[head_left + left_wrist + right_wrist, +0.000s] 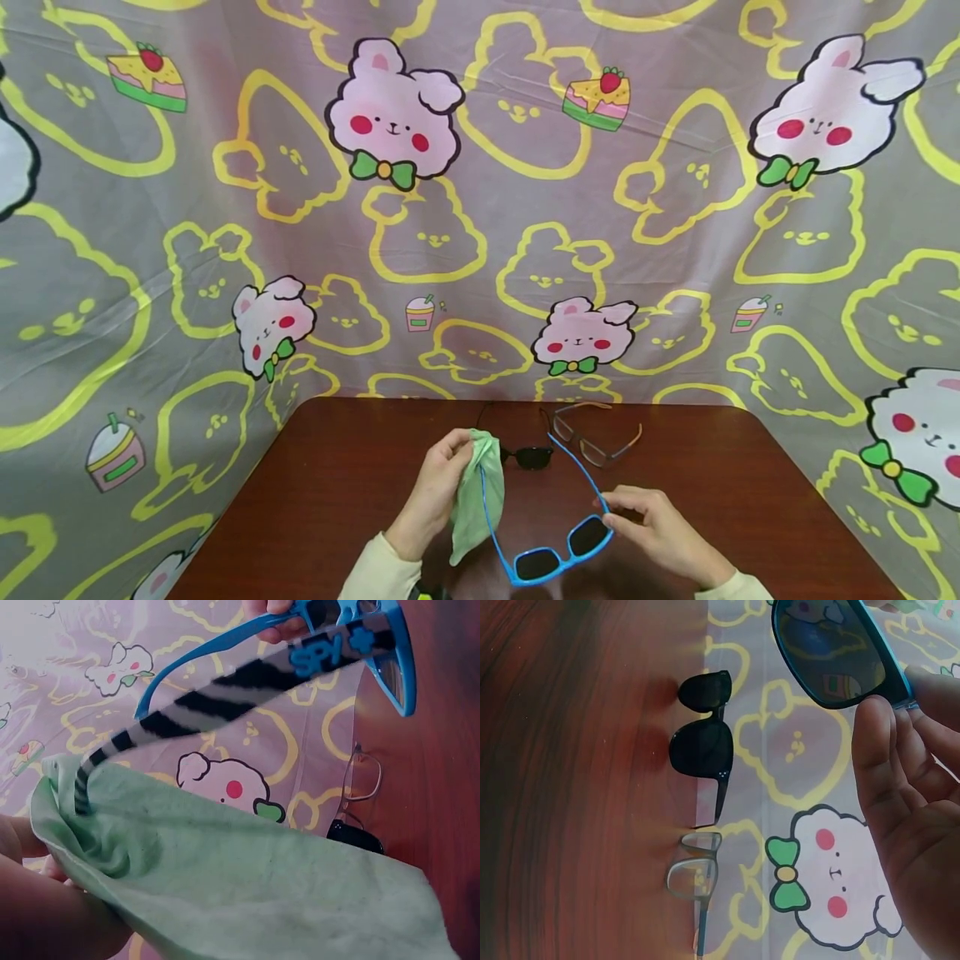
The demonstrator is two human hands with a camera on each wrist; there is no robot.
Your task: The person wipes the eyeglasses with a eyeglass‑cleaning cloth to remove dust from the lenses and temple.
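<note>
Blue-framed sunglasses (pixel 538 565) with dark lenses are held up above the table, their temples pointing away from me. My right hand (pixel 660 529) pinches them at the hinge corner on the right, as the right wrist view also shows. A green cloth (pixel 477 508) hangs from my left hand (pixel 433 492), which grips it round the tip of the left temple. In the left wrist view that temple (pixel 225 697) has black and pale stripes with "SPY+" in blue, and its end goes into the folds of the cloth (pixel 225 870).
On the brown table (pixel 322 500), behind the hands, lie black sunglasses (pixel 532 457), partly hidden by the cloth. Clear-lensed glasses (pixel 592 450) with brownish temple tips rest to their right. A patterned curtain (pixel 480 208) encloses the back and sides.
</note>
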